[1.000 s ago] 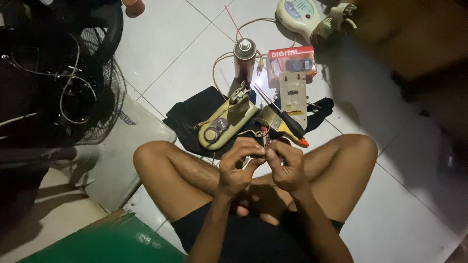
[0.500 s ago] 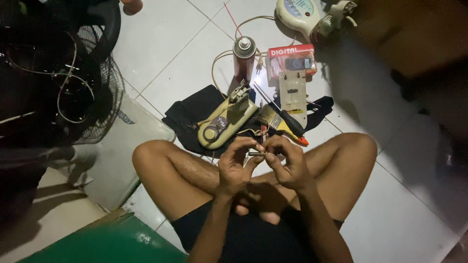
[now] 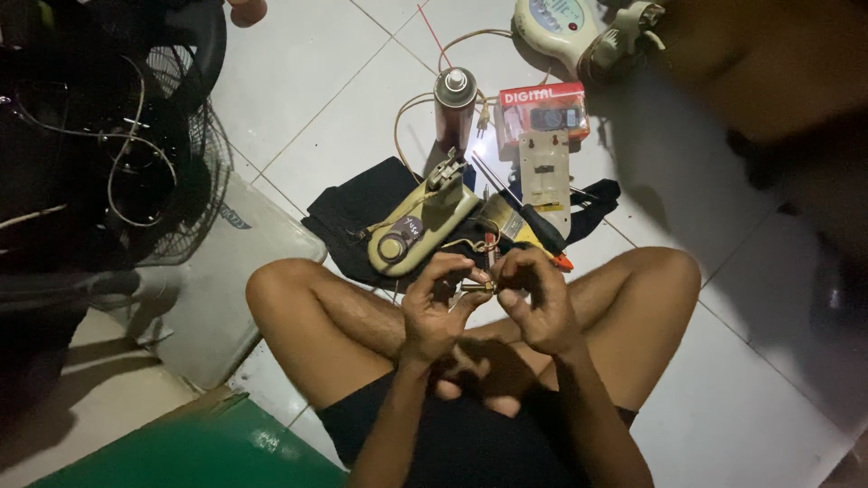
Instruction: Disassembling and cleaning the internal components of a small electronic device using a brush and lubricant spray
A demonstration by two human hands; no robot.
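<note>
**Small brass part pinched between two hands above crossed legs**

A small brass-coloured metal part (image 3: 481,287) sat just below the centre of the frame, held between both hands over the person's crossed bare legs. The left hand (image 3: 434,312) had its fingertips closed on the part's left end, and the right hand (image 3: 535,303) curled its fingers onto the right end, so the two hands met at the piece. What the part was could not be told; it was too small.

Just above the hands lay a cream plastic appliance housing (image 3: 418,226) on a black cloth (image 3: 348,203), with a black-handled screwdriver with an orange tip (image 3: 533,221) beside it. Further up stood a silver spray can (image 3: 454,101) and a red cardboard box (image 3: 541,110) on the white tiled floor (image 3: 307,81). A black wire fan guard (image 3: 117,154) filled the upper left of the frame, and a green flat surface (image 3: 190,452) showed at the lower left.
</note>
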